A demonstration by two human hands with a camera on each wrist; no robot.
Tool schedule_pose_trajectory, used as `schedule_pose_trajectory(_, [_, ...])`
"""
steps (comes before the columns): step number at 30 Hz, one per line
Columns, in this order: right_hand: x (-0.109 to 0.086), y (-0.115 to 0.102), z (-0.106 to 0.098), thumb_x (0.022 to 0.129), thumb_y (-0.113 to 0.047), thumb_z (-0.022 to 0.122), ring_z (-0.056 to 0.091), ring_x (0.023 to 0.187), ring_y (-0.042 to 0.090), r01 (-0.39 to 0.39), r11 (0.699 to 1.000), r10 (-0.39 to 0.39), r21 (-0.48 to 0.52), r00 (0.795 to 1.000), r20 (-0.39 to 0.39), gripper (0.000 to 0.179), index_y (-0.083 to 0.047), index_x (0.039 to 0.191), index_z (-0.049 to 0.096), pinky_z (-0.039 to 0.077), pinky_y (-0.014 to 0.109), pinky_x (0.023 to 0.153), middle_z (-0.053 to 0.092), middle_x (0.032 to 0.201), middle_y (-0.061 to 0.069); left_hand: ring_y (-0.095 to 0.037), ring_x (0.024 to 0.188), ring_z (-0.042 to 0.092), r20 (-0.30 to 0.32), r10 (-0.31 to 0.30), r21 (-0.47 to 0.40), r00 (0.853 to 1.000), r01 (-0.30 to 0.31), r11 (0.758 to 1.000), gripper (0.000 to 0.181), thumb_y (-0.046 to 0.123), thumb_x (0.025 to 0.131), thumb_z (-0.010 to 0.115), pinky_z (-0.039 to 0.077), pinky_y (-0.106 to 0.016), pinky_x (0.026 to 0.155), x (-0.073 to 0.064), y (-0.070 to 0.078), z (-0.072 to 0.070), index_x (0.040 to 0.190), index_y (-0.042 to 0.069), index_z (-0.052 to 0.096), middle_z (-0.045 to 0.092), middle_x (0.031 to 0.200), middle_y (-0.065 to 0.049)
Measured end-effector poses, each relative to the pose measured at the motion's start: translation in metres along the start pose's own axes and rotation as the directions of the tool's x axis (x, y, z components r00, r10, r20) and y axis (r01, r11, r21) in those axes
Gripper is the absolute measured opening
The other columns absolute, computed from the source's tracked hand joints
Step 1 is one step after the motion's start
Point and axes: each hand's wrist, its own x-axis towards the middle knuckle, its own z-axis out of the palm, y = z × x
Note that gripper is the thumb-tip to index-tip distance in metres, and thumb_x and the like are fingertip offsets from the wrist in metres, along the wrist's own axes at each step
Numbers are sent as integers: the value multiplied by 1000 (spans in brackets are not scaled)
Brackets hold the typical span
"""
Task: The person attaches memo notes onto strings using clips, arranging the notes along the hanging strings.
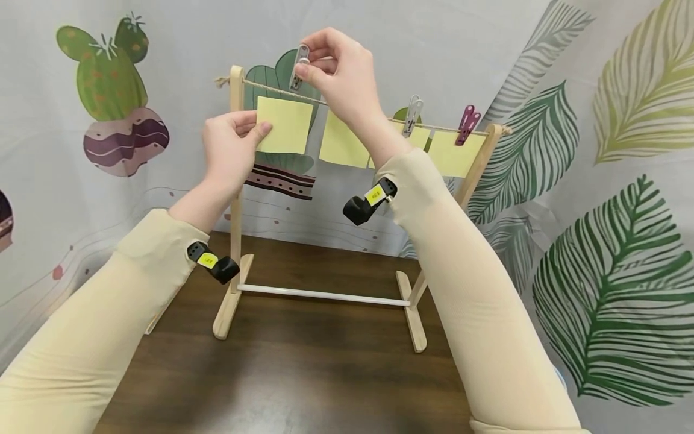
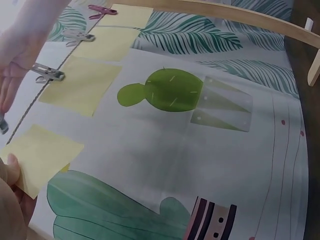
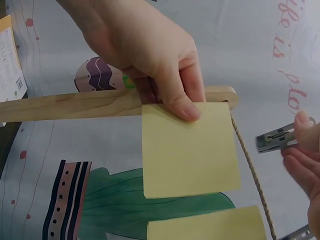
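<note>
My left hand [image 1: 230, 144] pinches a yellow sticky note [image 1: 284, 125] by its left edge, thumb in front. The note is held flat, close under the rope [image 3: 252, 167] near the rack's left post. Above that note, my right hand [image 1: 349, 75] grips a grey metal clothespin [image 1: 299, 67] between thumb and fingers. The clothespin's nose points down toward the rope; in the right wrist view its tip [image 3: 267, 142] stands apart from rope and note. Further right, several more yellow notes [image 1: 341, 141] hang from the rope, held by grey clothespins [image 2: 48, 73] and a purple clothespin [image 1: 468, 125].
The wooden rack has a left post [image 1: 235, 211], a right post [image 1: 479, 160], a white lower bar [image 1: 325, 295] and two feet. It stands on a dark brown table [image 1: 303, 374]. Behind hangs a curtain [image 1: 184, 54] printed with cacti and leaves.
</note>
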Motion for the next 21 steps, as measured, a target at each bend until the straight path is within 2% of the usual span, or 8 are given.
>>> schedule_pose_trajectory(5, [1, -1, 8, 88, -8, 72, 69, 89, 12, 22, 1000, -22, 7, 999, -40, 22, -2, 109, 66, 52, 17, 83, 63, 93, 1, -9, 101, 67, -9, 36, -14, 999, -36, 999, 34, 25, 94, 66, 51, -22, 89, 0, -4, 6, 119, 2, 69, 70, 118, -15])
schedule_pose_trajectory(12, [1, 0, 13, 90, -12, 71, 69, 83, 10, 3, 998, -6, -65, 999, -50, 19, -4, 106, 68, 51, 15, 78, 66, 92, 0, -9, 100, 68, -41, 64, -7, 997, -64, 998, 34, 25, 95, 66, 51, -22, 88, 0, -7, 11, 118, 1, 69, 70, 117, -15])
schedule_pose_trajectory(21, [4, -5, 14, 90, -16, 71, 65, 79, 7, -39, 990, 31, -134, 997, -66, 12, -7, 98, 69, 48, 14, 76, 63, 81, -6, -7, 94, 67, -70, 57, 8, 996, -57, 998, 30, 23, 94, 66, 51, -19, 84, 0, -3, 14, 116, 2, 71, 72, 115, -13])
